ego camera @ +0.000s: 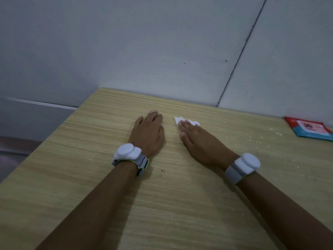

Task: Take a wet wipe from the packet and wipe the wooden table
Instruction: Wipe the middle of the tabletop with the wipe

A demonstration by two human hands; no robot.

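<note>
Table [90, 177] first: pale wood grain, bare on the left side where I see nothing to clean. My left hand [149, 134] lies flat and open on the wood, grasping nothing, bracing me. Just to its right, my right hand [200, 141] presses the wet wipe [178, 120] flat under spread fingers, pinning it rather than clenching it; white corners poke out past the fingertips. Further right, pale crumbs [252, 136] dot the surface, and the packet [310, 129] sits at the far right edge by the wall. I judge the wiping is under way. To do it well I would keep the palm flat, press evenly, and sweep toward those crumbs without pushing them under the packet
</note>
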